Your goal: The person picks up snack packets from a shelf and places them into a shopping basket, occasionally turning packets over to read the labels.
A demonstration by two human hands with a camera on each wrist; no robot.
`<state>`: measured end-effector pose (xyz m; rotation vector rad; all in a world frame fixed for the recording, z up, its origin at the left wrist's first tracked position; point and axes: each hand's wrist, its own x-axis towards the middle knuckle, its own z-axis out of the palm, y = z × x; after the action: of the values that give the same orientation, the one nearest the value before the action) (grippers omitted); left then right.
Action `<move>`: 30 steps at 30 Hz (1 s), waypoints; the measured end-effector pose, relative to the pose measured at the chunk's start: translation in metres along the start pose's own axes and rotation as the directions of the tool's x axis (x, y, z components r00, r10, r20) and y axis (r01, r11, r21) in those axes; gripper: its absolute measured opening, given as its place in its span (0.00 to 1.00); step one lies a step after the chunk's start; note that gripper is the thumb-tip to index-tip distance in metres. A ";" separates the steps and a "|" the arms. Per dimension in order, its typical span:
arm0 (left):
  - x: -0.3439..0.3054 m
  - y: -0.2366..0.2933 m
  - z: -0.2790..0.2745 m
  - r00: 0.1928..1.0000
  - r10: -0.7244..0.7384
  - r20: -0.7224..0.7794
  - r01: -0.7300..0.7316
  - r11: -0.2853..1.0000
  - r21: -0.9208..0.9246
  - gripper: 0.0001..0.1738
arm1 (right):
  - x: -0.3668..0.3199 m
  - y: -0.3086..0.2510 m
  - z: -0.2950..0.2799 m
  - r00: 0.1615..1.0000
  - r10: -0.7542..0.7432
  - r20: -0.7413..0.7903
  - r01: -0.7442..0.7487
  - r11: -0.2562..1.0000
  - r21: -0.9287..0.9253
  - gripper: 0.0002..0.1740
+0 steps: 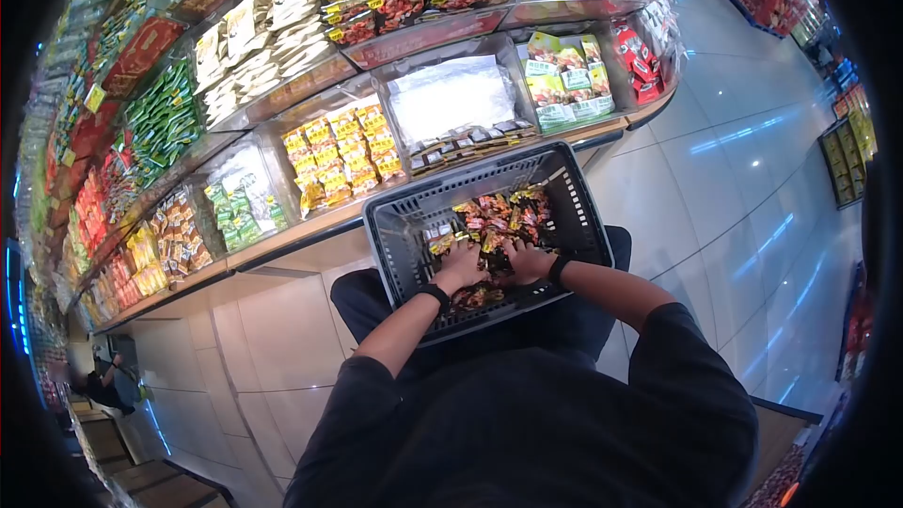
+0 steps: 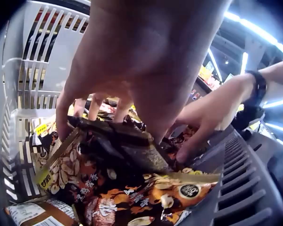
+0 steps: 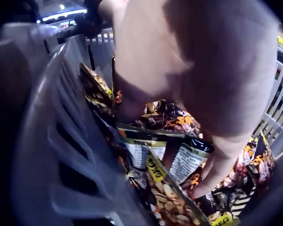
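Note:
Inside a grey basket (image 1: 396, 268) lie many dark snack packets (image 1: 508, 216) with red and orange print. Both hands reach down into them, side by side. My left hand (image 1: 459, 266) (image 2: 132, 66) has its fingers bent down around packets (image 2: 146, 195); a dark packet stands across the fingers and hides some tips. My right hand (image 1: 527, 263) (image 2: 210, 113) (image 3: 203, 80) straddles upright packets (image 3: 186, 162), thumb on one side and fingers curled in on the other. Its thumb tip is hidden among the packets.
The basket rests on the person's lap, against a shelf edge (image 1: 273, 252). Bins of yellow packets (image 1: 343, 155), green-white packets (image 1: 567, 85) and white bags (image 1: 259, 38) stand beyond it. Tiled floor (image 1: 743, 188) lies to the right. Another person (image 1: 103, 386) is at the far left.

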<state>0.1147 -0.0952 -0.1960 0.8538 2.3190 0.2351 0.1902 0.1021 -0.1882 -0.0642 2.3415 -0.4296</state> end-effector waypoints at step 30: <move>0.016 -0.004 0.009 0.985 0.160 -0.059 -0.170 0.959 -0.229 0.41 | 0.051 0.023 0.020 0.968 0.026 0.249 -0.099 0.954 0.284 0.46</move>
<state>0.1094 -0.0883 -0.2129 0.9291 2.2023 0.5901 0.1694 0.1092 -0.2432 0.0956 2.0116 -0.6950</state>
